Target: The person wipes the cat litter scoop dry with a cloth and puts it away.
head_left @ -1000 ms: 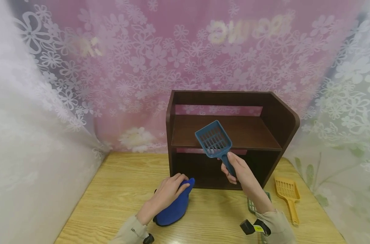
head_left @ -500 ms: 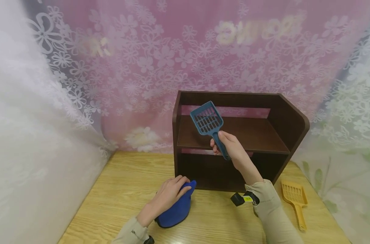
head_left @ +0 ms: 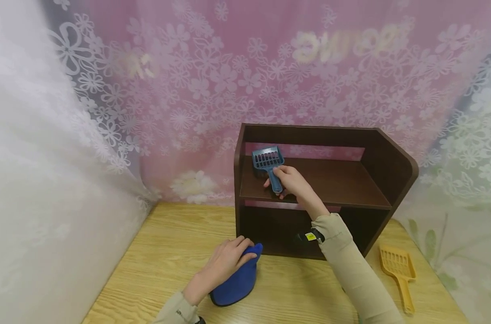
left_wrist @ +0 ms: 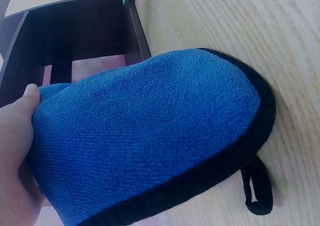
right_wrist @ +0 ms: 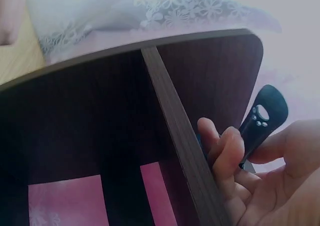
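blue scoop in right hand, left hand well apart

Upper shelf: room across right half; blue scoop obstructs left, side panel right.

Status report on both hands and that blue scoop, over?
Right hand holding blue scoop at upper shelf, left end; shelf contact unclear. Left hand gripping blue cloth. Nothing seen in scoop's way.

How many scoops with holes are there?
2 show: a blue scoop in the right grip, at the upper level of the brown shelf, and a yellow scoop on the table, to its right. More may hide behind the right sleeve.
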The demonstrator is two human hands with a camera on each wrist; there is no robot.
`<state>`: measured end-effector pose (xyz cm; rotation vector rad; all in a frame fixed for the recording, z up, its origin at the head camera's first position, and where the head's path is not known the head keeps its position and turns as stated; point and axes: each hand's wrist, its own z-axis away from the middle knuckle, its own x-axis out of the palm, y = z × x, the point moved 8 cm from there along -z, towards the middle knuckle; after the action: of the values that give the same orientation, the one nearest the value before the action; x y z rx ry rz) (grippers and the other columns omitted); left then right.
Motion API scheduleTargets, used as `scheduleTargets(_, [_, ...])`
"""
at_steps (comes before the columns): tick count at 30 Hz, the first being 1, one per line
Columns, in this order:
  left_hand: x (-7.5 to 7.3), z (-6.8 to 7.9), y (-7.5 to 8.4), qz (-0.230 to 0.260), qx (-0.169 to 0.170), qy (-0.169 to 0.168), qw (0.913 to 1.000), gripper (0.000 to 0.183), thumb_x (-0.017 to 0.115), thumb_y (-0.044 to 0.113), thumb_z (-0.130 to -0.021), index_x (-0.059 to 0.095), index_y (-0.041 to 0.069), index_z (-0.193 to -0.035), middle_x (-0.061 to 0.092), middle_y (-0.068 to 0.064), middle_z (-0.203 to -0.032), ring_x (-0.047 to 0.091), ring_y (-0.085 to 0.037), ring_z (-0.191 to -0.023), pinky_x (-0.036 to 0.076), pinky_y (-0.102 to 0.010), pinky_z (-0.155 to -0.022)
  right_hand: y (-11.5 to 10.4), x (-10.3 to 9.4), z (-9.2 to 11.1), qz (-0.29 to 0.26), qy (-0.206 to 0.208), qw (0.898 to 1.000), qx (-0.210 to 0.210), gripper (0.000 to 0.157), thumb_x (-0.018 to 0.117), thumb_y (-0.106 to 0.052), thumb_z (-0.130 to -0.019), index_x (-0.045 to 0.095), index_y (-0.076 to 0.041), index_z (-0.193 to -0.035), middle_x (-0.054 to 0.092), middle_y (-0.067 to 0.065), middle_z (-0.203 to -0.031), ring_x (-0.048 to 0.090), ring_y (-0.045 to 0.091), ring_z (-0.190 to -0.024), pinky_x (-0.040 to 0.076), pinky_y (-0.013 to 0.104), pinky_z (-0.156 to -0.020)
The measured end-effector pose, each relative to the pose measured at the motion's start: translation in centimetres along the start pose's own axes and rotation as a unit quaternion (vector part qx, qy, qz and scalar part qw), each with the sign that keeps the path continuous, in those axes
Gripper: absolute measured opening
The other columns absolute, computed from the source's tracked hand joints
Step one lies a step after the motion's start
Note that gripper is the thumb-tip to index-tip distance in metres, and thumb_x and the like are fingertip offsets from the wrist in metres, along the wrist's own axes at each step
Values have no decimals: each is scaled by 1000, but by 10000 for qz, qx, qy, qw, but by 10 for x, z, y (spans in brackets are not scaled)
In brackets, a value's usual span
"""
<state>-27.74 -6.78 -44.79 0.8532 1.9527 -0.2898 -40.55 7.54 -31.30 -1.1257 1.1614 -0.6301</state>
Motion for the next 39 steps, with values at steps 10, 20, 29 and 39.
scheduleTargets(10, [0, -1, 5, 96, 35, -42, 9999, 22, 49, 40, -93, 59, 26, -106, 53, 12, -86, 41, 0, -59, 37, -16, -55, 2, -2, -11, 764, 161, 9966, 269, 37, 42, -37, -97, 55, -6, -111, 51, 7, -64, 53, 18, -52, 45, 30, -48])
scheduleTargets(20, [5, 0, 4, 119, 36, -2, 9999, 20, 48, 41, -93, 58, 28, -105, 50, 14, -83, 37, 1, -55, 33, -14, -51, 1, 2, -17, 1670, 221, 9857, 60, 34, 46, -41, -95, 59, -10, -104, 57, 7, -65, 49, 18, -44, 43, 30, -41])
scheduleTargets(29, [7, -1, 3, 144, 25, -14, 9999, 21, 46, 43, -94, 57, 29, -105, 52, 14, -85, 39, 1, -56, 35, -14, -51, -4, -6, -9, 1843, 523, 9808, -360, 30, 46, -37, -96, 62, -11, -102, 58, 8, -71, 52, 19, -47, 47, 32, -44])
scheduleTargets(39, [-1, -1, 6, -337, 260, 237, 9988, 24, 54, 41, -90, 59, 21, -103, 55, 9, -89, 50, -3, -64, 43, -19, -59, -10, -37, 37, 592, 1280, 9833, -1150, 33, 47, -38, -95, 63, -10, -100, 57, 13, -73, 51, 23, -50, 47, 33, -47])
